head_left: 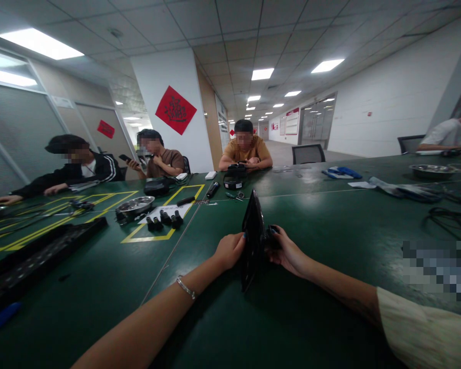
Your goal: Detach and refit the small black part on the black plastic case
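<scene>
A thin, glossy black panel (254,225) stands on edge above the green table, seen nearly side-on, so its exact kind does not show. My left hand (229,251) grips its left side, the thumb near the edge and the other fingers mostly hidden. On the other side, my right hand (287,252) has its fingers closed round a small dark rounded part (272,236) against the panel's right face. Whether that part is fixed to the panel, I cannot tell.
The green table (330,230) spreads all round. Leftward lie several black cylindrical pieces (165,219), a metal bowl (135,206) and a long black tray (42,256). Blue-and-white gloves (340,172) and another metal bowl (432,171) are at the right. Several people sit around the table.
</scene>
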The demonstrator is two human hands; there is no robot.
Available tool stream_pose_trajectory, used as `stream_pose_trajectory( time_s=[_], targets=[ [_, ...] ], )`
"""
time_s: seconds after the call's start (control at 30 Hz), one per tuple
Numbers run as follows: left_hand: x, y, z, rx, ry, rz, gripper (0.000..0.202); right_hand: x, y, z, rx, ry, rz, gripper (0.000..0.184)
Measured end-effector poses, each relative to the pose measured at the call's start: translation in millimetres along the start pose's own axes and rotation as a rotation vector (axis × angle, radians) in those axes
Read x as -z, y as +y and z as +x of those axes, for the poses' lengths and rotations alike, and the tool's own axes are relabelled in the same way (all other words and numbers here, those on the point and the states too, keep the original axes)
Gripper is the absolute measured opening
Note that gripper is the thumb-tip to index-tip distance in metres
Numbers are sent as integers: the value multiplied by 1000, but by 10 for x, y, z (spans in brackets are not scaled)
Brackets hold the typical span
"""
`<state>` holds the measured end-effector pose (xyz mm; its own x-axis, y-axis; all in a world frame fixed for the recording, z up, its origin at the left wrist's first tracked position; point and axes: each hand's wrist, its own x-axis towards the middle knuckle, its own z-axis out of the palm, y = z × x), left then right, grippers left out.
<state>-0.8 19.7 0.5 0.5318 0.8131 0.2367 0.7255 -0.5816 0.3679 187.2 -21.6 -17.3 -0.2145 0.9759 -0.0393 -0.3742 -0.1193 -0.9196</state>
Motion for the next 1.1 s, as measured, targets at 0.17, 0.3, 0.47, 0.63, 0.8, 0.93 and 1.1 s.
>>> stream_pose_trajectory(
  time_s=[0.17,0.3,0.47,0.63,0.8,0.93,1.1],
  targets=[
    [-5,-13,-3,18,8,4,49,15,6,6,-6,2,2,47],
    [-12,1,6,52,24,11,57,13,2,8,-10,3,6,45],
    [-6,29,8,45,36,50,55,-7,0,10,-20,24,8,39],
    [-24,17,5,116,67,29,60,15,13,5,-7,-16,16,44],
    [-29,-2,17,169,119,-128,61,11,-11,-40,23,-75,23,53],
    [-10,8,20,150,99,-259,57,0,-17,-67,47,-101,-5,66],
    [-19,-22,18,101,87,-285,49,35,25,-57,174,-75,-192,87]
  ],
)
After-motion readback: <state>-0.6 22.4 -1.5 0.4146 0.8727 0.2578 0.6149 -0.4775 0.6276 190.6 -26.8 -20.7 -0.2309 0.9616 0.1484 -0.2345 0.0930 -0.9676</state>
